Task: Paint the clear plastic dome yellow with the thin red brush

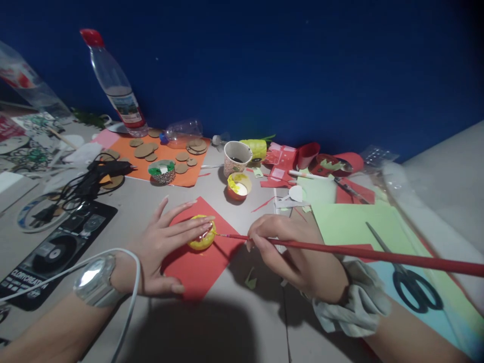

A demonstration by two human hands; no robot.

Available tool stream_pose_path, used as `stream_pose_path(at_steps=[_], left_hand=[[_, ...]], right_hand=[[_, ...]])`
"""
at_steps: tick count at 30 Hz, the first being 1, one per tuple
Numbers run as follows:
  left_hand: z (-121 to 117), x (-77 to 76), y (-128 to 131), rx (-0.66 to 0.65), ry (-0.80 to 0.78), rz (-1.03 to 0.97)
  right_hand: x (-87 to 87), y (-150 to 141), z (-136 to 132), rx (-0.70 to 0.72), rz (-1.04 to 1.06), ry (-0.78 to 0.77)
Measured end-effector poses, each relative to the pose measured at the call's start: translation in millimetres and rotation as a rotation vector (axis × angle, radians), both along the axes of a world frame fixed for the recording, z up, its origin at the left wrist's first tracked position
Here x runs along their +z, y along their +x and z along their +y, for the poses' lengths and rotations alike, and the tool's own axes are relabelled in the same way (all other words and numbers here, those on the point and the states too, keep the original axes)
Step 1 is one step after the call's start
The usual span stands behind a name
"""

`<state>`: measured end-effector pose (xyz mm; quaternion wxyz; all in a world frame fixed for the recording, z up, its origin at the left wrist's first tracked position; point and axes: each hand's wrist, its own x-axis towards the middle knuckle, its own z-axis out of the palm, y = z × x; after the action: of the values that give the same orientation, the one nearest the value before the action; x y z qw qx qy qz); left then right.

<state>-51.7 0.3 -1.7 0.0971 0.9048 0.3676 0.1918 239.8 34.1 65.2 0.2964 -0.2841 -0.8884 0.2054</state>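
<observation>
My right hand [280, 247] pinches a red-handled paintbrush [321, 247], its yellow-wet tip against the right edge of a small round piece [202, 244] painted yellow, with a reddish middle. Fingers outstretched, my left hand [166, 242] lies over the red paper [196, 282] and rests its fingertips on top of the round piece, hiding part of it. Just behind stands a small cut-down cup [239, 187] with yellow smears and white inside. A taller paper cup [236, 157] with dark liquid is behind that.
Black scissors [414, 287] lie on coloured paper at the right. A glue gun [109, 169] with its cord and a black mat [56, 257] are at the left. Cardboard discs [145, 149] lie on orange paper, near a tall bottle [121, 96]. A white cable [132, 297] crosses my left wrist.
</observation>
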Motion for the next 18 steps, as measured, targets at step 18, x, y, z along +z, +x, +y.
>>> stream_pose_path(at_steps=[18], left_hand=[[-1.1,-3.8,-0.9,0.030,0.037,0.004]], right_hand=[[1.6,0.1,-7.7,0.015,0.101,-0.145]])
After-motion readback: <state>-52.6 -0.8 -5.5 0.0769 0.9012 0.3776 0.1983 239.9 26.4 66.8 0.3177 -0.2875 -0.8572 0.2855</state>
